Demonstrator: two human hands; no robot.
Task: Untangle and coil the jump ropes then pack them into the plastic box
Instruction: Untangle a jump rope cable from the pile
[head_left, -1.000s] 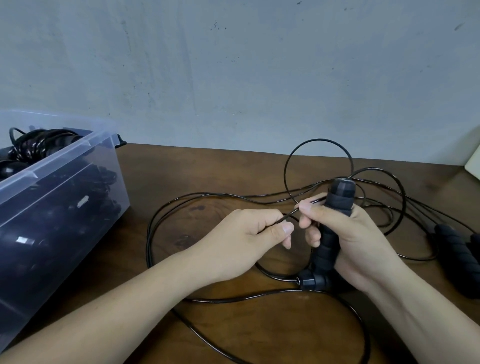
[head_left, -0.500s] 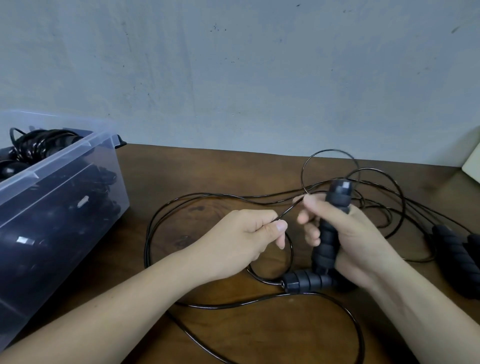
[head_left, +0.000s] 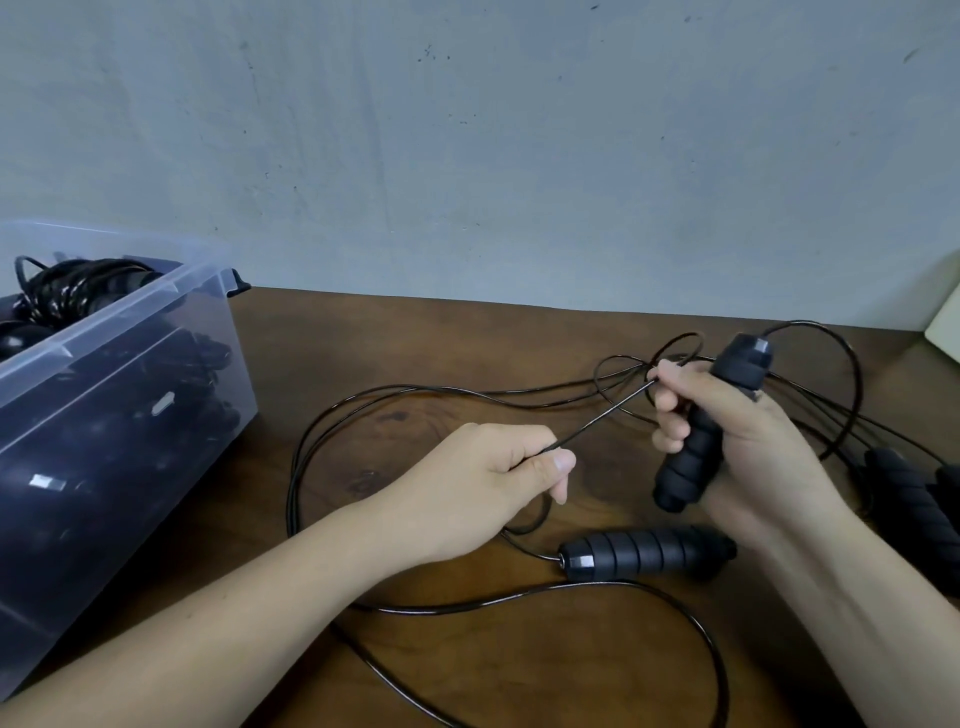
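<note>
- Here we go: the right hand (head_left: 743, 447) is wrapped round 1 black foam handle (head_left: 691, 462), held upright with a slight tilt, capped end up. Its thumb and forefinger also nip the cord (head_left: 602, 420) just beside that cap.
- The left hand (head_left: 493, 467) is closed in a pinch on the same cord, thumb against forefinger, lower down and nearer the body. A short run of cord stretches taut between the 2 hands.
- My read: the handle serves as the anchor, and the left hand is drawing out the next stretch to lay as a loop. The tension holds that stretch clear of the slack.
- Small loops (head_left: 631, 364) bunch just behind the right hand's fingertips. Whether they're tidy coils or a snag, I can't say from this angle.
- The second handle (head_left: 644, 553) lies flat on the bench (head_left: 415, 332), just below the right hand and touched by neither hand, its cord leaving leftward.
- The rest of the cord sprawls in wide slack curves over the bench and under the left forearm, so there's plenty left to gather.
- More black handles (head_left: 904, 499) sit at the far right edge, beyond the right wrist.
- The plastic box (head_left: 130, 332) waits at far left, well apart from both hands, with coiled ropes (head_left: 72, 283) already inside. I'd say this rope isn't ready for packing yet.
</note>
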